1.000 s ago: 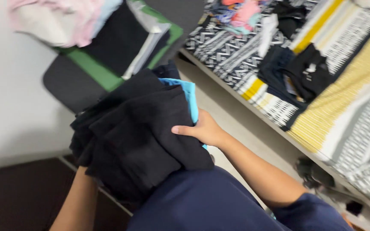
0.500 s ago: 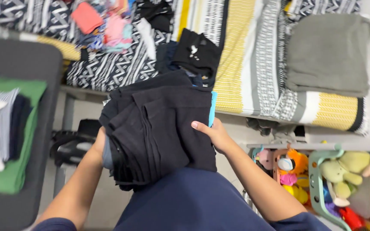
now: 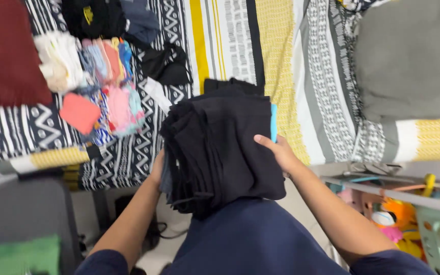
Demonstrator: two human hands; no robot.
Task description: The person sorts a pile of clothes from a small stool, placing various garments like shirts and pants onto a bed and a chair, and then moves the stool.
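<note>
I carry a stack of folded black clothes (image 3: 220, 147) against my chest, with a light blue piece (image 3: 273, 122) showing at its right edge. My right hand (image 3: 276, 150) presses on the stack's right side, fingers over the top. My left hand (image 3: 157, 170) supports the stack from the left and underneath, mostly hidden by the cloth. The stack hangs just before the edge of a bed with a patterned black, white and yellow cover (image 3: 230, 46).
On the bed lie small piles of colourful folded clothes (image 3: 105, 86), a black garment (image 3: 166, 63), a dark red cushion (image 3: 6, 51) and a grey folded blanket (image 3: 408, 56). A dark case with green cloth (image 3: 21, 229) sits lower left. Toys and a rack (image 3: 403, 214) fill the lower right.
My view has swung from the case and floor toward the bed. The stack stays in both hands and now hangs nearer the bed's edge.
</note>
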